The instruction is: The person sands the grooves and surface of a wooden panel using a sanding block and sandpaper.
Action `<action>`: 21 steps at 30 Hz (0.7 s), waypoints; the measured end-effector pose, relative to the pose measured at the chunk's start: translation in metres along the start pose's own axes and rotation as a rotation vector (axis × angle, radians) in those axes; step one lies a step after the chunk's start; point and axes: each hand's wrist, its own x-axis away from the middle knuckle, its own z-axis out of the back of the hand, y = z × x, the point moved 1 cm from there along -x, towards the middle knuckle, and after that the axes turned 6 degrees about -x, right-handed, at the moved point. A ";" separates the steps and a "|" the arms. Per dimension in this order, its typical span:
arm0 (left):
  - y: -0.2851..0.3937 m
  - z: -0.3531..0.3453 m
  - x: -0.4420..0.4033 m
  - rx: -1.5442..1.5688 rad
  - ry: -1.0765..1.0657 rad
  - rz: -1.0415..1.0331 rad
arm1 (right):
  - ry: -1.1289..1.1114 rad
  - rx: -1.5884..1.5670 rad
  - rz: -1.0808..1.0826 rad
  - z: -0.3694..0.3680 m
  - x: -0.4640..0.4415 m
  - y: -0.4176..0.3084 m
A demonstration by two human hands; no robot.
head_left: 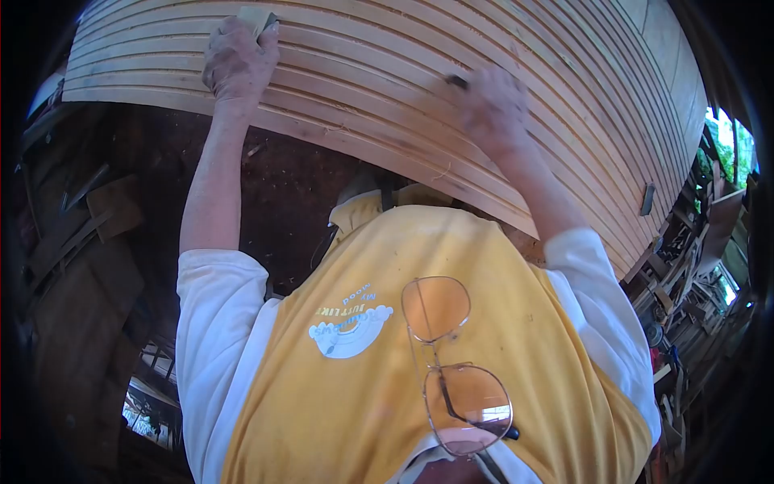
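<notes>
Both hands are on a broad, curved surface of narrow wooden planks [363,89] with grooves between them. My left hand [240,60], at the upper left, is closed around a small pale block [255,18] with a dark side edge. Over the middle planks, my right hand [496,113] is curled and smeared by motion. A small dark tool end [457,81] sticks out on its left side; the rest is hidden in the fingers, so its kind cannot be made out.
A small dark flat piece [648,198] lies on the planks at the right. Wood shavings [442,172] cling near the lower edge. Scrap boards stand at the left [113,206] and timber is piled at the right [709,242]. Tinted glasses [435,310] hang from my yellow shirt.
</notes>
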 end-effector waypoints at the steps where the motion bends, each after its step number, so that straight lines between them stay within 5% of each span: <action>1: -0.001 0.001 0.000 -0.002 0.006 0.000 | 0.013 -0.047 0.013 -0.012 -0.035 -0.030; 4: 0.004 0.006 0.005 0.012 -0.079 0.043 | 0.204 -0.159 0.108 -0.049 -0.115 -0.100; 7: 0.000 0.007 0.001 0.039 -0.060 0.026 | 0.028 -0.188 0.021 -0.045 -0.127 -0.106; 14: 0.003 -0.001 0.004 0.047 0.067 0.052 | 0.116 -0.024 0.027 -0.002 0.005 0.002; 18: 0.005 0.005 0.000 0.028 -0.006 0.052 | 0.230 -0.232 0.160 -0.043 -0.078 -0.067; 19: 0.000 0.000 0.000 0.030 0.011 0.025 | 0.480 -0.333 0.278 -0.066 -0.104 -0.084; 21: -0.007 -0.007 -0.003 0.021 -0.001 -0.010 | 0.218 -0.202 0.091 -0.063 -0.138 -0.127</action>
